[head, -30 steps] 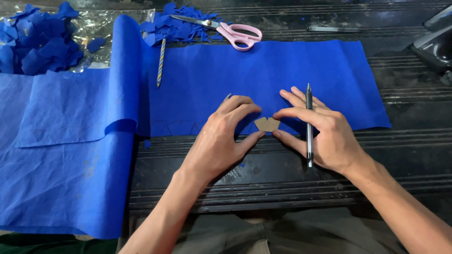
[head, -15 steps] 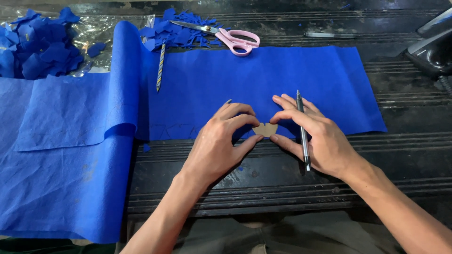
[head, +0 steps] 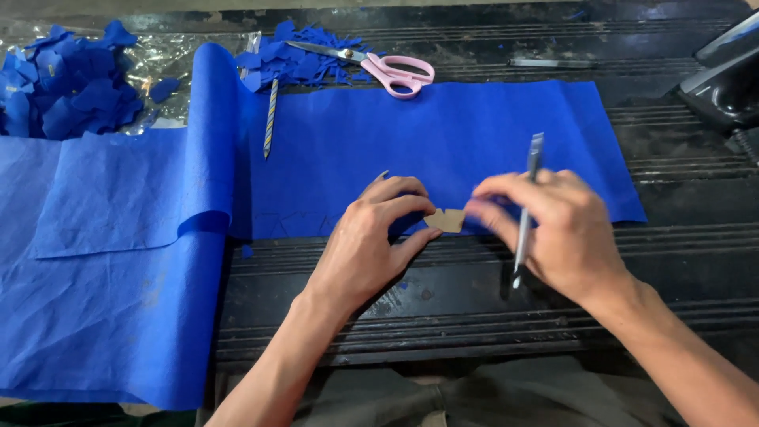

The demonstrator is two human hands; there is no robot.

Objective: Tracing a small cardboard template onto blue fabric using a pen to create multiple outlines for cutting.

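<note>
A long sheet of blue paper (head: 443, 150) lies across a dark slatted table. At its near edge sits a small tan cardboard template (head: 447, 221). My left hand (head: 371, 237) presses its fingertips on the template's left side. My right hand (head: 553, 229) touches the template's right side while gripping a slim pen (head: 528, 198), whose tip points toward me. The right hand is blurred.
Pink-handled scissors (head: 395, 73) lie on a pile of blue paper scraps (head: 300, 59) at the back. A striped pencil (head: 270, 119) rests on the paper beside a raised fold. More cut blue pieces (head: 67, 83) sit far left. A dark object (head: 723, 79) stands at the right edge.
My right hand has shifted and lifted the pen more upright. Both hands and the template have slid slightly left along the paper's near edge.
</note>
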